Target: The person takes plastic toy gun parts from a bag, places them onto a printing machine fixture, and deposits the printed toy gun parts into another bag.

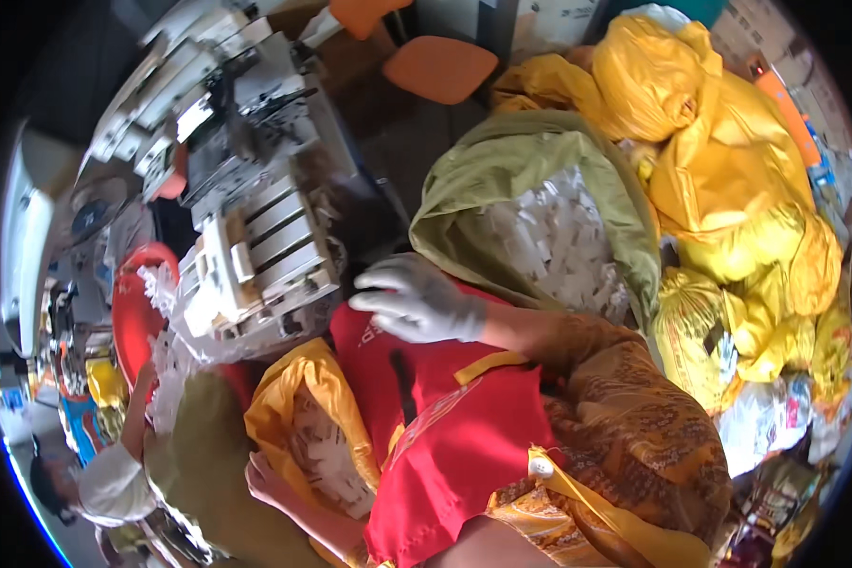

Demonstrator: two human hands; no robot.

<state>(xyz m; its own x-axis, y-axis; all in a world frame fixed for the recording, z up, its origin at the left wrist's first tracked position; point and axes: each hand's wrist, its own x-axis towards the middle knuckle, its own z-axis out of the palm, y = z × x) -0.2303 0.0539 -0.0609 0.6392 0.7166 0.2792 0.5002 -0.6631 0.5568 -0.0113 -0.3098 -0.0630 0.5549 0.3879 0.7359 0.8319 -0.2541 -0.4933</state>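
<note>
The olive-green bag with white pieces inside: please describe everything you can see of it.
The olive-green bag looks like thin, crinkled plastic. Its mouth gapes wide toward the camera, the rim folded back, and small white pieces heaped inside fill it. It sits right of the white machine, with yellow bags pressed against its far and right sides. The right hand, in a white glove, hovers by its lower left rim.

Bright daylight, heavy fisheye edge warping

One olive sack (502,170), one orange bag (284,398), two orange seats (440,66)
</note>
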